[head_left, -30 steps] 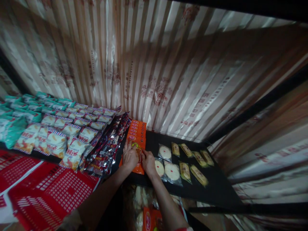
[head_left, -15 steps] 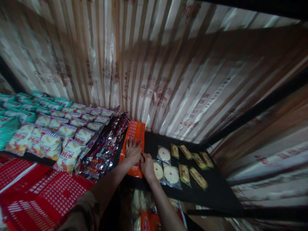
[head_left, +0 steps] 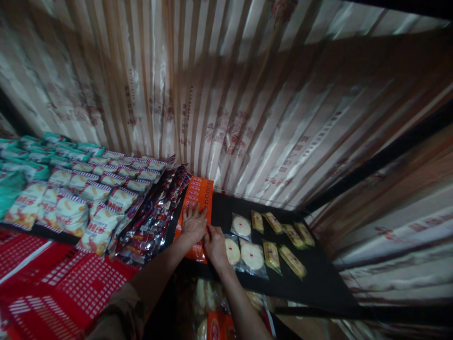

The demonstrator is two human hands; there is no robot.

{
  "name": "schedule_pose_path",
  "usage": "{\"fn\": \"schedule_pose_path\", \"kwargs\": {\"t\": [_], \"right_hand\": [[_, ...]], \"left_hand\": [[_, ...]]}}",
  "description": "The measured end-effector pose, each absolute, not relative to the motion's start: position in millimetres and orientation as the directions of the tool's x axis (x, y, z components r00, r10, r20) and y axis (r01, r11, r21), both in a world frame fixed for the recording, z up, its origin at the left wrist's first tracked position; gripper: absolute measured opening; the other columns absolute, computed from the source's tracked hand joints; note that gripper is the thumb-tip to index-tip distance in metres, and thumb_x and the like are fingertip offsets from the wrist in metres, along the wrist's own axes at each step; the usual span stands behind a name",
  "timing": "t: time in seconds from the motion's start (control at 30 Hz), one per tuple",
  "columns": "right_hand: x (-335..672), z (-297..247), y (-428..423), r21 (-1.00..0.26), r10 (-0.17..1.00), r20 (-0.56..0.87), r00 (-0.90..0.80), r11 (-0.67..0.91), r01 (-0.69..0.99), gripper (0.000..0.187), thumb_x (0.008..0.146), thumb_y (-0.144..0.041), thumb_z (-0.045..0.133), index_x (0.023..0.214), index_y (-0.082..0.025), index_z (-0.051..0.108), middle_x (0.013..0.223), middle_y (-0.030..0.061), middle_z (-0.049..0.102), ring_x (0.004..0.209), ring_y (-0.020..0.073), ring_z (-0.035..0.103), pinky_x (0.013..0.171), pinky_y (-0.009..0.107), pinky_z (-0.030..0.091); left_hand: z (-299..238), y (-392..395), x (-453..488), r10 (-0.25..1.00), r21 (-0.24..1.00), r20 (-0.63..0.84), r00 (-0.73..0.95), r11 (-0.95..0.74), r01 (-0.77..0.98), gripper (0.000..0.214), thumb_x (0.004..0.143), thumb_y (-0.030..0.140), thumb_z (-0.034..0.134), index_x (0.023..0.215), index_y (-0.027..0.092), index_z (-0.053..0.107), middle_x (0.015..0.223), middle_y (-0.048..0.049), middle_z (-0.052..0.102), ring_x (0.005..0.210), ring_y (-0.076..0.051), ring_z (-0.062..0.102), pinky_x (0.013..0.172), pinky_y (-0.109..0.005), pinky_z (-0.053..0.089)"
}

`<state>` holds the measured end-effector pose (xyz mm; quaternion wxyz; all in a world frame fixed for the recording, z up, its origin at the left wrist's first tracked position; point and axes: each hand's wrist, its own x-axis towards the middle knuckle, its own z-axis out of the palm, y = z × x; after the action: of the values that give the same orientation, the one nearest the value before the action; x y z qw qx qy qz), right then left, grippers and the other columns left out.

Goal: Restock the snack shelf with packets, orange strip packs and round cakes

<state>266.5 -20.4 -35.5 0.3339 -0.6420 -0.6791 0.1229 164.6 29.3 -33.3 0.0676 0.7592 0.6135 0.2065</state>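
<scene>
Red perforated plastic basket [head_left: 81, 278]: lower left, just in front of the black shelf [head_left: 314, 288].
Orange printed packet low down [head_left: 219, 326]: below shelf level, partly hidden by the right forearm.
Right hand [head_left: 215, 245]: at the right edge of the orange stack; fingers bent, tips hidden. Cannot tell whether they pinch anything.
Left hand [head_left: 194, 225]: palm down on the stack, fingers spread wide, gripping nothing visible.
Flat orange packets overlapped in a row [head_left: 201, 189]: under the left hand, running back toward the sheeting, between the silver-and-maroon foil packets [head_left: 152, 224] and three pale round discs in clear wrappers [head_left: 252, 255].
Six oblong yellow wrapped pieces [head_left: 272, 255]: right of the discs, loosely spaced.
White snack bags with striped edges [head_left: 72, 212]: left of the foil packets; green packets [head_left: 30, 169] beyond them.
Pleated pale sheeting with red print [head_left: 141, 61]: behind everything.
Risk at the orange row: slick wrappers could fan out if the left palm pushes unevenly; the right hand could nudge the nearest disc.
Change at the hands: one second ago green print showed between them; now the left hand lies flatter, higher up. Discs and yellow pieces unmoved.
</scene>
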Motion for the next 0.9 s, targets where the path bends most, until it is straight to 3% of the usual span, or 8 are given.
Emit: {"fn": "schedule_pose_path", "kwargs": {"t": [0.27, 0.43, 0.9], "right_hand": [[263.1, -34.8, -23.3, -0.495, 0.934, 0.356, 0.031, 0.16, 0.854, 0.037, 0.079, -0.015, 0.041, 0.109, -0.011, 0.063, 0.105, 0.0149, 0.058, 0.098, 0.0222, 0.054, 0.088, 0.035, 0.044], [263.2, -37.9, -22.5, -0.449, 0.947, 0.32, 0.004, 0.148, 0.881, 0.038, 0.081, -0.016, 0.039, 0.111, -0.008, 0.061, 0.111, 0.0173, 0.058, 0.102, 0.0234, 0.053, 0.091, 0.036, 0.043], [262.3, -41.8, -23.7, -0.496, 0.948, 0.316, 0.027, 0.141, 0.857, 0.038, 0.081, -0.016, 0.04, 0.113, -0.01, 0.06, 0.114, 0.0168, 0.057, 0.106, 0.0238, 0.051, 0.093, 0.037, 0.041]], "left_hand": [[-28.1, 27.5, 161.0, 0.955, 0.336, 0.222, 0.195, -0.263, 0.904, 0.044, 0.087, 0.037, 0.039, 0.13, 0.031, 0.043, 0.143, -0.0043, 0.035, 0.135, -0.03, 0.018, 0.108, -0.054, 0.012], [-30.8, 27.6, 159.5, 0.953, 0.34, 0.226, 0.201, -0.271, 0.901, 0.044, 0.088, 0.038, 0.037, 0.131, 0.031, 0.041, 0.143, -0.0045, 0.034, 0.135, -0.03, 0.018, 0.108, -0.054, 0.012], [-35.6, 26.1, 159.6, 0.943, 0.313, 0.264, 0.205, -0.284, 0.906, 0.046, 0.088, 0.036, 0.038, 0.133, 0.031, 0.038, 0.144, -0.0036, 0.033, 0.135, -0.029, 0.017, 0.108, -0.054, 0.011]]}}
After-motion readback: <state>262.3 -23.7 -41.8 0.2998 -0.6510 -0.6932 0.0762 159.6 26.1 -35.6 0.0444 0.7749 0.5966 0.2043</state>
